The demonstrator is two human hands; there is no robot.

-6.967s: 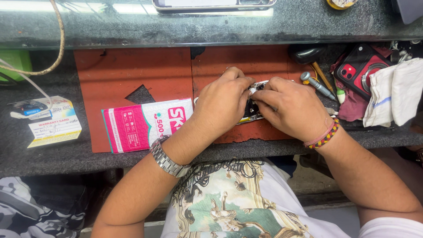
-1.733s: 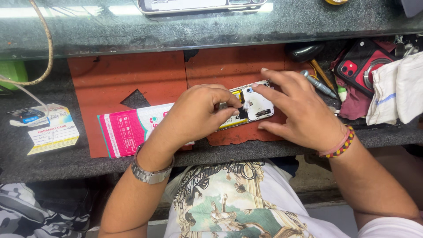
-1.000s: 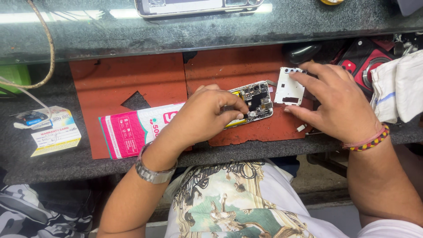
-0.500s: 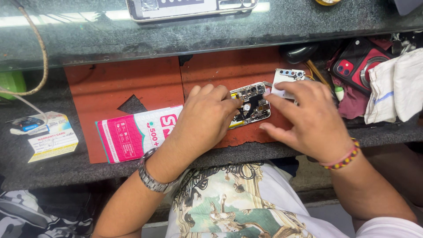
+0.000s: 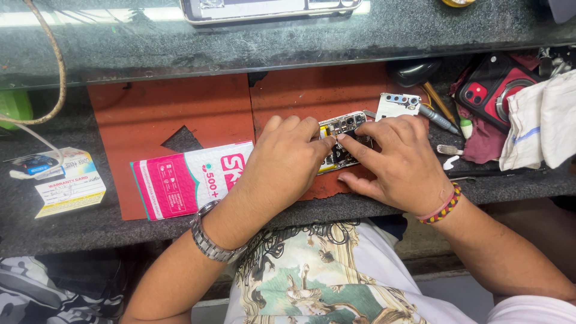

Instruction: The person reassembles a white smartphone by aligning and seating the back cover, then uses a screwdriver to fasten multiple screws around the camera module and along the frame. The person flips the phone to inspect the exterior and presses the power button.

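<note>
Steel links of a wristwatch (image 5: pixel 210 240) band the left forearm nearest the camera, and a beaded bracelet (image 5: pixel 441 207) in red, yellow and black circles the right wrist; beyond them the left hand (image 5: pixel 282 165) lies palm down with its fingers curled over the near end of an opened phone (image 5: pixel 343 141), pressing it to the bench; the right hand (image 5: pixel 399 162) rests just beside it, fingers loosely spread, its forefinger and thumb coming down on the exposed board, though whether they pinch anything I cannot tell; the phone lies back-side up and tilted on a red rubber mat (image 5: pixel 192 111), between the two hands, its cameras and circuitry showing; to the left, partly under the left wrist, lies a pink and white packet (image 5: pixel 180 180), and further left on the dark stone bench (image 5: pixel 90 228) sits a small yellow and white card (image 5: pixel 66 189) with a cable coil on it; just past the right hand's fingers lies a white phone back cover (image 5: pixel 396 105) with camera holes, apart from the phone; to its right lie a screwdriver (image 5: pixel 435 117), a red phone (image 5: pixel 492 90) and a white cloth (image 5: pixel 540 123); farthest, on the glass shelf, lies a tablet-like device (image 5: pixel 270 7).
</note>
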